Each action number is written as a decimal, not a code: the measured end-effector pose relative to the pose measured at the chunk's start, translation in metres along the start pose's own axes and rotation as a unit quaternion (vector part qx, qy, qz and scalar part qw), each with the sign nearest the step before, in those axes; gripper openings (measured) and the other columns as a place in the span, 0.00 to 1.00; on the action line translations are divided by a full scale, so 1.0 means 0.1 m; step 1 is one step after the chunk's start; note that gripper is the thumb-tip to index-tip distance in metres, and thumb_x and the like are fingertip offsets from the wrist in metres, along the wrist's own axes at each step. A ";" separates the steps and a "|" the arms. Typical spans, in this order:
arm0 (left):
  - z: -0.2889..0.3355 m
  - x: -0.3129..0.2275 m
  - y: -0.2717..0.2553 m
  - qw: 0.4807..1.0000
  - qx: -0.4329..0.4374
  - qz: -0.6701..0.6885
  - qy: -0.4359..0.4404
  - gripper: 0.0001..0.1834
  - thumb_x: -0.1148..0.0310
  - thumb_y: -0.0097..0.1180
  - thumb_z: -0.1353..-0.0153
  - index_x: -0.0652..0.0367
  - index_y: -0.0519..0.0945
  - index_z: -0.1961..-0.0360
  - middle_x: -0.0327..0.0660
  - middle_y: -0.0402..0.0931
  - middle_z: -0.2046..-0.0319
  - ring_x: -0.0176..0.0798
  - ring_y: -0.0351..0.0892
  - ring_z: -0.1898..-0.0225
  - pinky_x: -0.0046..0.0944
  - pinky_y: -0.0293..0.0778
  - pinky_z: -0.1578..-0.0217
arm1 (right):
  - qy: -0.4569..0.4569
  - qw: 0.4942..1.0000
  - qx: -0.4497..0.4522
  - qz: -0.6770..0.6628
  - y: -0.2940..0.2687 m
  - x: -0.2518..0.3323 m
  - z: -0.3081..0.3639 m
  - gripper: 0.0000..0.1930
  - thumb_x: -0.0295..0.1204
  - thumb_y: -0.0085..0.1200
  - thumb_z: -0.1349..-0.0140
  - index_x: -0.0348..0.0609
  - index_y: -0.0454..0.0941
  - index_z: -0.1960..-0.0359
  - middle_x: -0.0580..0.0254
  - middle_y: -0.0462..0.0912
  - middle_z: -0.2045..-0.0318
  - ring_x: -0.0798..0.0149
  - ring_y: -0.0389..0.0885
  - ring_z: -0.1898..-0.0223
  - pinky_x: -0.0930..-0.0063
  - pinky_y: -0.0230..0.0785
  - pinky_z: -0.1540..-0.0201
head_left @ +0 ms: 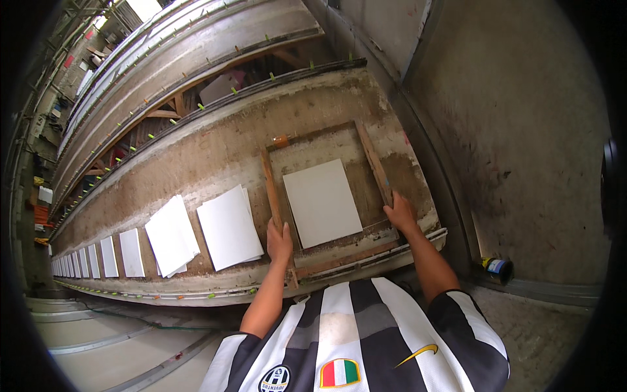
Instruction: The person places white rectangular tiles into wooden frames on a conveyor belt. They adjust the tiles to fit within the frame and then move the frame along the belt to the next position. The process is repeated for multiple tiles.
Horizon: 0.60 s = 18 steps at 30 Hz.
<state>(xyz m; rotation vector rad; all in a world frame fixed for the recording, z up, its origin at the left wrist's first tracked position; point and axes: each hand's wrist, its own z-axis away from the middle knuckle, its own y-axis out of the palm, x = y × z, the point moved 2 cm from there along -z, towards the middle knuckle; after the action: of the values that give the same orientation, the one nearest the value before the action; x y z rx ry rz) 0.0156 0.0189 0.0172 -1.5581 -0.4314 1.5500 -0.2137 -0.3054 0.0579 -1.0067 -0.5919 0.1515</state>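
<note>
A rectangular wooden frame (pixel 373 160), like a printing screen, is over the near end of a long stained table (pixel 228 160). My left hand (pixel 279 242) grips its left bar close to the near corner. On the right bar, my right hand (pixel 400 212) is closed too, a little farther from me. A white sheet (pixel 323 202) shows inside the frame's opening; I cannot tell whether mesh spans it. Orange-brown tape (pixel 281 140) sits at the frame's far left corner. Left of the frame lie overlapping white sheets (pixel 230 227).
More white sheets (pixel 172 235) run in a row down the table to the left. Green clips line the table's far rail (pixel 261 85). Other long tables (pixel 215 46) stand beyond. A grey wall (pixel 516 130) rises on the right, with a dark round can (pixel 499 269) at its foot.
</note>
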 end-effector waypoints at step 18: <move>-0.13 -0.37 -0.46 0.992 -0.065 0.094 0.056 0.33 0.55 0.57 0.29 0.65 0.67 0.31 0.58 0.73 0.38 0.60 0.73 0.37 0.51 0.70 0.39 | -0.048 0.996 -0.078 -0.006 -0.59 0.35 0.12 0.35 0.42 0.57 0.36 0.34 0.66 0.31 0.40 0.80 0.43 0.41 0.79 0.42 0.49 0.71 0.41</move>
<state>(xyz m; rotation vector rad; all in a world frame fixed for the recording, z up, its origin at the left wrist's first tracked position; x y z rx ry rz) 0.0370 0.0118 0.0735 -1.8217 -0.3355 1.5915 -0.1999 -0.3151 0.1254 -1.1520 -0.7051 0.1443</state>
